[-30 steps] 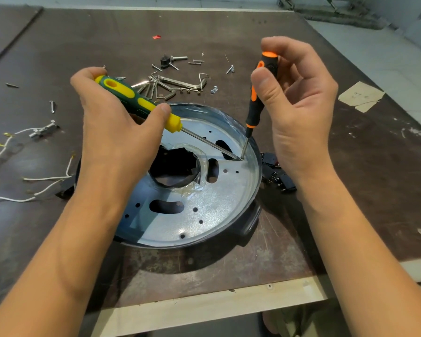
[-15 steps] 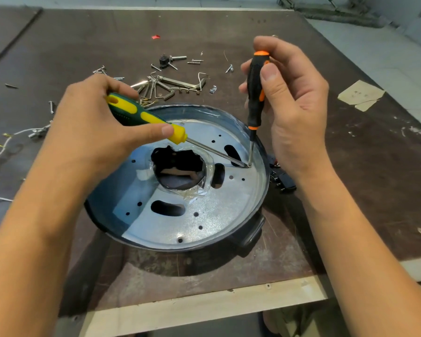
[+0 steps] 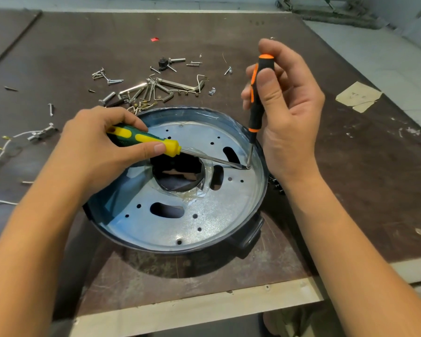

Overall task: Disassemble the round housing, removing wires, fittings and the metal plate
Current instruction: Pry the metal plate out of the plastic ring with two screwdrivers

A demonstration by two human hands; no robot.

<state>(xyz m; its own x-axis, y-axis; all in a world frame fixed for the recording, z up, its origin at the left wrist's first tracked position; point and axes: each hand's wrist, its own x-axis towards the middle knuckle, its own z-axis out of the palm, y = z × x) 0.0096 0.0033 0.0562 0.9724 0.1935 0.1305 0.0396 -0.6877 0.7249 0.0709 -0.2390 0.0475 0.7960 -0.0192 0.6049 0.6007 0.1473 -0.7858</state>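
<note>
The round housing (image 3: 197, 113) is laid open side up on the dark worktable (image 3: 350, 190), and the perforated metal plate (image 3: 204, 215) is seated inside it, ringed by the blue inner wall. A yellow-and-green screwdriver (image 3: 141, 138) is gripped by the left hand (image 3: 95, 152) over the housing's left half. The fingers are curled round the handle and the thumb is laid along its yellow collar. Its shaft is slanted low across the housing's central hole. A slim orange-and-black screwdriver (image 3: 255, 113) is pinched near its top between thumb and fingers of the right hand (image 3: 289, 110) and held almost upright above the housing's right rim. Both tips are brought together on the plate just inside that rim. What lies under them cannot be made out. Hex keys (image 3: 165, 88) and loose screws (image 3: 107, 79) are scattered just behind the housing. White wires (image 3: 0, 152) are spread well to its left, and small black parts (image 3: 276, 183) are tucked against its right side.
</note>
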